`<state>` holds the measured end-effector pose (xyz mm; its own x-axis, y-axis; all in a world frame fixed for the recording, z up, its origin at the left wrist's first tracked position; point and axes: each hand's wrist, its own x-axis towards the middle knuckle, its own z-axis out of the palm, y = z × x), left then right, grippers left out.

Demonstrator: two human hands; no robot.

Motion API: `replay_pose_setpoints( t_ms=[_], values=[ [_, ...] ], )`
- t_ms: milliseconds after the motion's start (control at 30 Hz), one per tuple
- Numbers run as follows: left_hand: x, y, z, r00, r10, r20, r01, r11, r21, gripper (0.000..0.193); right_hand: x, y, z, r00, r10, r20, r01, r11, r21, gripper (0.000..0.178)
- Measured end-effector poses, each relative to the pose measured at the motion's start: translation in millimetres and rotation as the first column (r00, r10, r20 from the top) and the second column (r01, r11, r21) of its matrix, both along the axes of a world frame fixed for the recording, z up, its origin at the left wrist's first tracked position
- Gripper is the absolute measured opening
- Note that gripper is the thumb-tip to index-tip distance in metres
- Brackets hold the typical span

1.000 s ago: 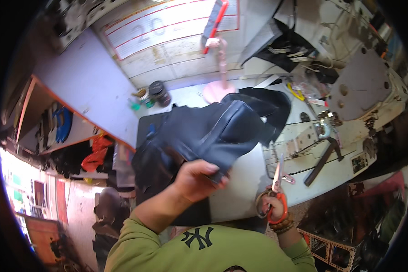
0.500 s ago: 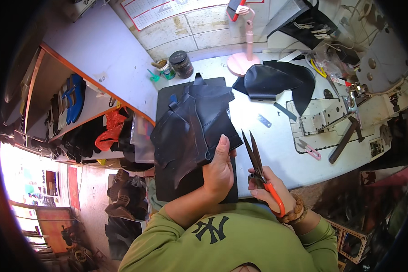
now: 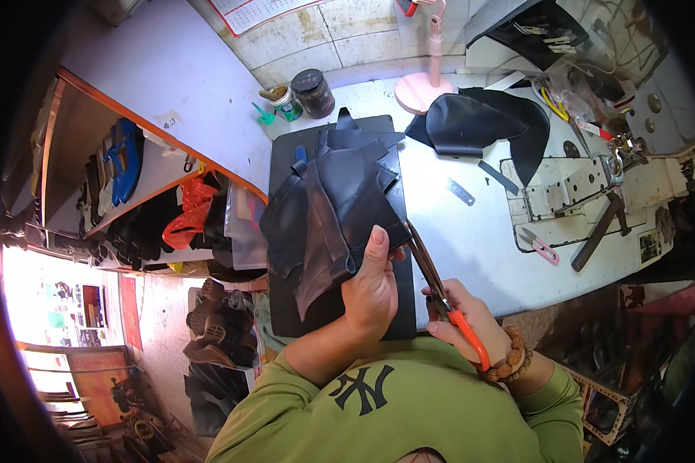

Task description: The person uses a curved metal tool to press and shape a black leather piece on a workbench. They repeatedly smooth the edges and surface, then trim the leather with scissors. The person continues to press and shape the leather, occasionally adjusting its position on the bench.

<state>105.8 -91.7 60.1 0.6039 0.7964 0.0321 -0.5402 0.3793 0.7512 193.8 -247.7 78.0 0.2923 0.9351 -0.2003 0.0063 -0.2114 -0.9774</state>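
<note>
My left hand (image 3: 373,289) grips the near right edge of a black leather piece (image 3: 355,181), thumb up and fingers tucked beneath. The piece looks stitched from several panels, with flaps and strips sticking out at its far end. Under it lies a dark flat board (image 3: 282,316) at the table's near left. My right hand (image 3: 463,309) is closed around orange-handled scissors (image 3: 462,322), whose dark blades point away and to the left. Their tips reach the leather's right edge, just beyond my left fingers; whether they are cutting, I cannot make out.
A sewing machine (image 3: 594,185) stands at the right, with a hammer (image 3: 597,231) and small pink snips (image 3: 539,245) before it. More black leather (image 3: 479,127) lies near the pink lamp base (image 3: 422,93). Two jars (image 3: 313,92) stand by the wall, beside a shoe shelf (image 3: 162,166).
The scissor blades have closed together and their tips have come up to the leather's right edge. The leather has shifted slightly in my left hand. The whole view has tilted a little.
</note>
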Motion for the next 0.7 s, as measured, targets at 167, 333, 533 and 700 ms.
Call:
replay_pose_setpoints(
  t_ms=[167,333,533,700],
  values=[
    [0.7,1.2,-0.2,1.0,0.001,-0.031,-0.003,0.999,-0.042,0.031,-0.8,0.1,0.7,1.0,-0.008,0.026,0.007,1.0,0.014,0.041],
    [-2.1,1.6,-1.1,0.999,0.011,-0.036,-0.014,0.997,-0.082,0.03,-2.4,0.9,0.6,0.999,-0.002,-0.04,0.002,1.0,-0.002,0.04],
    [-3.7,2.3,-0.1,0.999,0.032,-0.032,-0.036,0.993,-0.111,0.019,-4.2,1.3,4.1,0.983,0.009,-0.183,-0.02,0.998,-0.057,0.039],
    [-4.7,3.7,0.1,0.998,0.033,-0.047,-0.038,0.992,-0.118,0.017,-4.4,2.2,7.6,0.97,0.006,-0.243,-0.032,0.994,-0.105,0.041]
  ],
)
